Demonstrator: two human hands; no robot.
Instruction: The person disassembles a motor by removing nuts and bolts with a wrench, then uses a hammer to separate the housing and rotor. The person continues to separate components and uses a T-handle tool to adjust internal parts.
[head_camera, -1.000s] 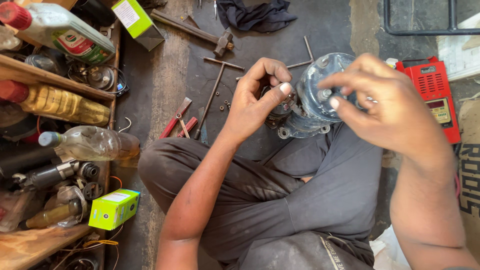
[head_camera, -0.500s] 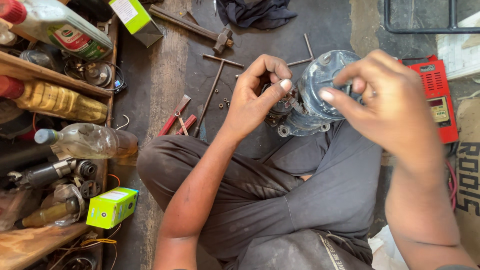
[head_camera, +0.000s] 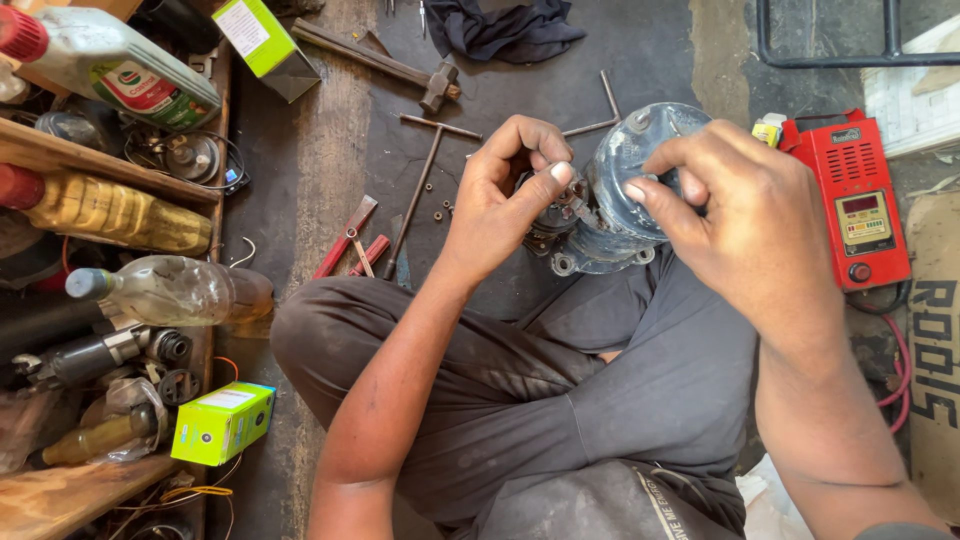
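A round grey metal motor housing (head_camera: 622, 180) rests on the floor against my knee, its dark inner parts facing left. My left hand (head_camera: 505, 195) pinches a small metal part at the housing's open side, thumb and forefinger closed on it. My right hand (head_camera: 745, 215) grips the housing's top rim from the right, thumb pressing the casing. I sit cross-legged in grey trousers (head_camera: 560, 400).
On the floor lie T-handle wrenches (head_camera: 425, 170), a hammer (head_camera: 400, 70), red-handled pliers (head_camera: 345, 240) and small nuts. A red meter box (head_camera: 850, 195) stands at the right. Shelves at the left hold oil bottles (head_camera: 110, 60), a plastic bottle (head_camera: 170, 290) and green cartons (head_camera: 222, 422).
My right hand has shifted slightly along the housing's rim. My left fingers stay pinched on the small part at its opening.
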